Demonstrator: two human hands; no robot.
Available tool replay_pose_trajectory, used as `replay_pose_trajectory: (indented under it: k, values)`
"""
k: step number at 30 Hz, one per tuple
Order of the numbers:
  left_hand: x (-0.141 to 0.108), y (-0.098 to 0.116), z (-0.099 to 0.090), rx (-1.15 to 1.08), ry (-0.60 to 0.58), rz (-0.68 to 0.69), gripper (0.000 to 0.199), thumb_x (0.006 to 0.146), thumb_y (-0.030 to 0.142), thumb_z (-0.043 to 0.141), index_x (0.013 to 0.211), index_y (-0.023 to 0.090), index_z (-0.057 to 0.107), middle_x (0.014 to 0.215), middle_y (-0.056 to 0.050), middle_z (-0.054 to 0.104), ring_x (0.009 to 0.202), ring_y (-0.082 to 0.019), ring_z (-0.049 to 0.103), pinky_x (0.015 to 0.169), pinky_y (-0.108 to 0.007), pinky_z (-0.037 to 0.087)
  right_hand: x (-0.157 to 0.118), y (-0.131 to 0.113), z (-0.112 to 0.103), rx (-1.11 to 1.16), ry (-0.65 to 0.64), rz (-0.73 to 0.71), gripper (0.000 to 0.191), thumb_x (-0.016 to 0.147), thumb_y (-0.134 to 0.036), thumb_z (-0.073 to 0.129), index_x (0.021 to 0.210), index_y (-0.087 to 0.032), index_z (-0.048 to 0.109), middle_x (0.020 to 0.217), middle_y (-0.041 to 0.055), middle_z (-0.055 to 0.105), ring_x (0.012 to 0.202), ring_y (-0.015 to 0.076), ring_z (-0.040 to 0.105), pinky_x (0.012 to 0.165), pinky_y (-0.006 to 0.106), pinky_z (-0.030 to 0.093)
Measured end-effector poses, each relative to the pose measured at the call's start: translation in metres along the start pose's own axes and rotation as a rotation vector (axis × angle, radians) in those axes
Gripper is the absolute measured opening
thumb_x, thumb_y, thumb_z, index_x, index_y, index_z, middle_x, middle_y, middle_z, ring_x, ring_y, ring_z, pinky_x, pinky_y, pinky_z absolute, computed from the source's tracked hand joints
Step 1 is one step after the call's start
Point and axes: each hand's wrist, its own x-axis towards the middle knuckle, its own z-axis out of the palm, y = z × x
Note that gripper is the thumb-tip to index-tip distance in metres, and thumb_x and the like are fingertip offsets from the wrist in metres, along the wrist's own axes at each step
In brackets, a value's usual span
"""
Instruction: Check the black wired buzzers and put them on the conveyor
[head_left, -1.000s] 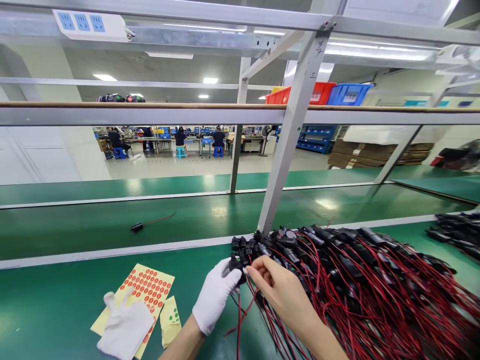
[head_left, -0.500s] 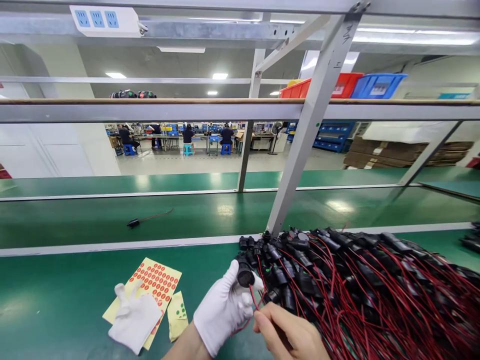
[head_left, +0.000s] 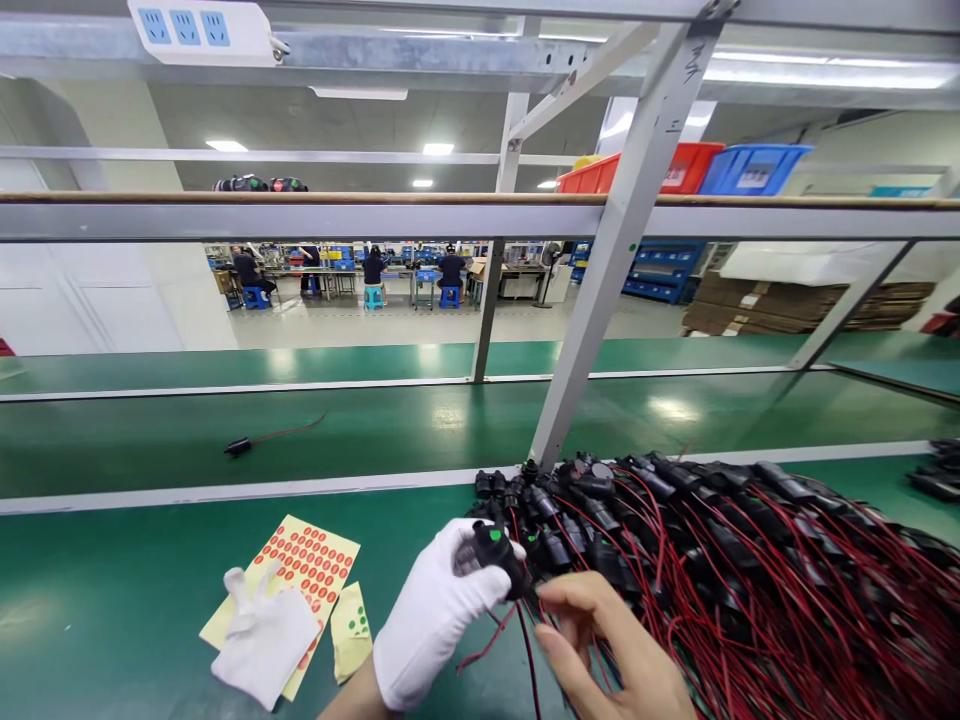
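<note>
My left hand (head_left: 442, 615), in a white glove, is closed around a black cylindrical part (head_left: 496, 552) that looks like a small motor or pump. A green dot sticker shows on its upturned side, and red and black wires (head_left: 527, 650) hang below. Bare and without a glove, my right hand (head_left: 611, 645) is beside the part's lower right end. Its thumb and index finger are apart, the index fingertip at or close to the part; whether they touch is unclear. Many similar black parts with red wires (head_left: 720, 560) lie heaped to the right.
A spare white glove (head_left: 266, 640) rests on a sheet of red stickers (head_left: 311, 560), beside a small sheet of green dots (head_left: 350, 630). One wired black part (head_left: 238, 447) lies farther back. A slanted metal post (head_left: 592, 270) rises behind the heap; bins (head_left: 754, 170) stand on the shelf.
My left hand has turned the black part, bringing its green dot into view and its wired end downward. My right hand has let go of the wires and moved slightly right, its fingers spreading.
</note>
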Motion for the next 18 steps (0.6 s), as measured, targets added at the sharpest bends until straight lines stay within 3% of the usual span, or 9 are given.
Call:
replay_pose_trajectory:
  k: [4,12,15,18]
  values:
    - [0.000,-0.005,-0.004,0.244,0.037,0.068,0.042,0.062,0.022,0.087,0.103,0.022,0.076,0.108,-0.007,0.076,0.103,-0.027,0.067,0.095,-0.035,0.050,0.005,0.007,-0.003,0.000,0.046,-0.072,0.025,0.091,-0.024,0.063,0.116,-0.027,0.061,0.082,0.0009,0.065,0.061,0.0158,0.064,0.058,0.023,0.057]
    - [-0.008,-0.014,-0.004,0.473,-0.008,0.281,0.037,0.073,0.028,0.085,0.109,0.030,0.078,0.128,-0.008,0.071,0.122,-0.031,0.062,0.109,-0.040,0.044,0.002,0.013,0.000,-0.008,-0.032,-0.019,0.039,0.090,-0.016,0.061,0.127,-0.027,0.062,0.105,0.0074,0.067,0.080,0.0188,0.068,0.072,0.027,0.059]
    - [-0.011,-0.012,-0.006,0.509,-0.004,0.290,0.044,0.071,0.030,0.086,0.114,0.033,0.076,0.127,-0.007,0.071,0.118,-0.029,0.064,0.107,-0.038,0.045,0.004,0.015,0.002,0.075,0.003,-0.024,0.034,0.090,-0.017,0.063,0.122,-0.029,0.065,0.104,0.0057,0.069,0.086,0.0191,0.070,0.075,0.024,0.059]
    - [-0.010,-0.007,-0.012,0.508,0.034,0.330,0.041,0.079,0.043,0.078,0.118,0.032,0.074,0.111,-0.006,0.074,0.097,-0.025,0.068,0.097,-0.035,0.049,0.002,0.024,0.005,0.259,0.000,0.090,0.020,0.093,-0.033,0.066,0.113,-0.029,0.070,0.102,0.0055,0.071,0.092,0.0207,0.071,0.079,0.025,0.059]
